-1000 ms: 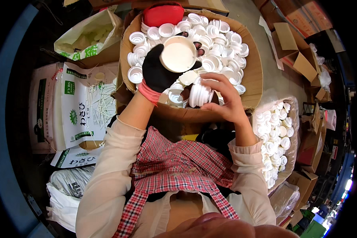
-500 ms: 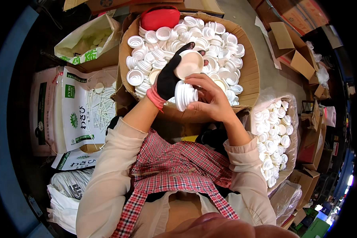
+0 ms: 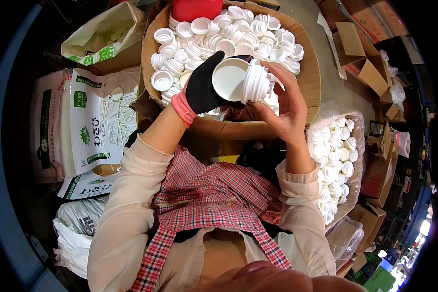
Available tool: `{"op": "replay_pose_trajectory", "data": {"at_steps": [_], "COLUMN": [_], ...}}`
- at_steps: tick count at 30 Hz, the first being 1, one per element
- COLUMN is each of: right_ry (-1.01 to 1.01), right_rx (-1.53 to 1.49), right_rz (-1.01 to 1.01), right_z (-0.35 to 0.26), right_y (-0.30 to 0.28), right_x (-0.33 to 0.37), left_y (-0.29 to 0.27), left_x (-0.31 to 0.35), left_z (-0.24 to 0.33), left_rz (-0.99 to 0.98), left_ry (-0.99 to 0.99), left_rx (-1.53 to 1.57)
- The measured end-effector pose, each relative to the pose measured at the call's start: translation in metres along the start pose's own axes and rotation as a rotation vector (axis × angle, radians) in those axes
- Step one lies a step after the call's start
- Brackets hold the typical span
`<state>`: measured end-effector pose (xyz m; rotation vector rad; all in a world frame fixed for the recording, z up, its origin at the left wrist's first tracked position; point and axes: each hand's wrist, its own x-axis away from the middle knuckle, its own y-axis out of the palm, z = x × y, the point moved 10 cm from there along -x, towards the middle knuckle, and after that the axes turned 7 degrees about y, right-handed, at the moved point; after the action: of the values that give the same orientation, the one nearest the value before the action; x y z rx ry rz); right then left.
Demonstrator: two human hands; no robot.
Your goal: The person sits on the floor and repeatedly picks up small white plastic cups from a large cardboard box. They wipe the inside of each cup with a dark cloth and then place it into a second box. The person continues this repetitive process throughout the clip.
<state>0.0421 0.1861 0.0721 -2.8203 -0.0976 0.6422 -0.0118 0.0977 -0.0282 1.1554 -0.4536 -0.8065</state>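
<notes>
My left hand (image 3: 203, 86), in a black glove with a pink cuff, holds a round white plastic lid (image 3: 228, 79), its smooth flat face turned toward me. Against the lid's right edge is a ridged white plastic cap (image 3: 256, 83), tilted sideways. The bare fingers and thumb of my right hand (image 3: 291, 100) curve around this cap from the right. Whether the two pieces are joined cannot be made out. Both hands are above the near part of a large cardboard box (image 3: 310, 68) heaped with similar white caps (image 3: 245, 39).
A red object (image 3: 197, 9) rests at the box's far edge. To the right stands a lined box of white caps (image 3: 333, 165). On the left are a white bag (image 3: 105, 36) and a printed sack with thin white sticks (image 3: 117, 124). Opened cartons (image 3: 360, 53) sit at far right.
My right hand has moved the ridged cap up and rightward, from below the lid to its right edge. The left hand has turned the lid slightly. The whole view has shifted a little.
</notes>
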Motion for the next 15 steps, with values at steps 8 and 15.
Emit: {"op": "replay_pose_trajectory", "data": {"at_steps": [8,15], "right_ry": [0.034,-0.05], "right_rx": [0.349,0.44], "right_rz": [-0.064,-0.078], "right_z": [0.012,0.005], "right_y": [0.011,0.023], "right_x": [-0.003,0.001], "left_y": [0.021,-0.013], "left_x": [0.007,0.009], "left_z": [0.028,0.002], "left_rz": [-0.098,0.25], "left_ry": [0.376,0.019], "left_rx": [-1.203,-0.407]}}
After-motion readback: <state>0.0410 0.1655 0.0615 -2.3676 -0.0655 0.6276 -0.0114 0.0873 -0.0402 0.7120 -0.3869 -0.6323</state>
